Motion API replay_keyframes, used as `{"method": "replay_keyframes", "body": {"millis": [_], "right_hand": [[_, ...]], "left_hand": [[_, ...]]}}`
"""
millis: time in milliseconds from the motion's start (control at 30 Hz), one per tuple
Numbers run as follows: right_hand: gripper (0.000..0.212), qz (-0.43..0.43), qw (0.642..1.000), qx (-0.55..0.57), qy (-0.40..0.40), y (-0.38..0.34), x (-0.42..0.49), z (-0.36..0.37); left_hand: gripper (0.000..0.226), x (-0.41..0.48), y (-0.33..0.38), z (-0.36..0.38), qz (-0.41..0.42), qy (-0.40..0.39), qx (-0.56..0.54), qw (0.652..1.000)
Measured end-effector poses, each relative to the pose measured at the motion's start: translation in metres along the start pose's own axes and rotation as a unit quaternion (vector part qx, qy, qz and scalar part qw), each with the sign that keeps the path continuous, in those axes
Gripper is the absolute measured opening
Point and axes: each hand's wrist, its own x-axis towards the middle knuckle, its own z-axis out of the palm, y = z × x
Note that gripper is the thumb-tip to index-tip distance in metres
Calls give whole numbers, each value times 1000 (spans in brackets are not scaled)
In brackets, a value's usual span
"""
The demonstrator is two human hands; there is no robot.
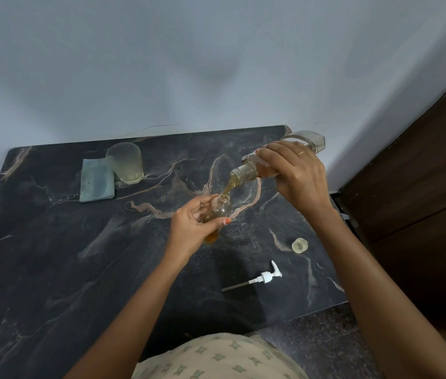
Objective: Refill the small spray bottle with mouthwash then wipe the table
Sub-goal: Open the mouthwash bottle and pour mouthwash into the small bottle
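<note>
While tipping the mouthwash bottle neck-down right of centre, grips its body with the right hand, fingers curled round it. Sends a thin amber stream into the open mouth of the small spray bottle at centre frame, held tilted in the left hand, thumb and fingers clamped round it. Lower right on the dark marble table: white pump head lying flat, clear cap near it. Upper left: folded blue-grey cloth just beside a frosted glass.
</note>
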Motion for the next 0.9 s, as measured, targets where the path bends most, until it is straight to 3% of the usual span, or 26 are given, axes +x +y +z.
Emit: {"method": "replay_keyframes", "body": {"millis": [133, 900], "right_hand": [[23, -7, 1000, -11, 7, 2, -1, 1], [23, -13, 1000, -9, 11, 2, 1, -2]], "left_hand": [[47, 0, -1, -1, 2, 1, 3, 1000], [47, -2, -1, 0, 11, 0, 0, 1000]]}}
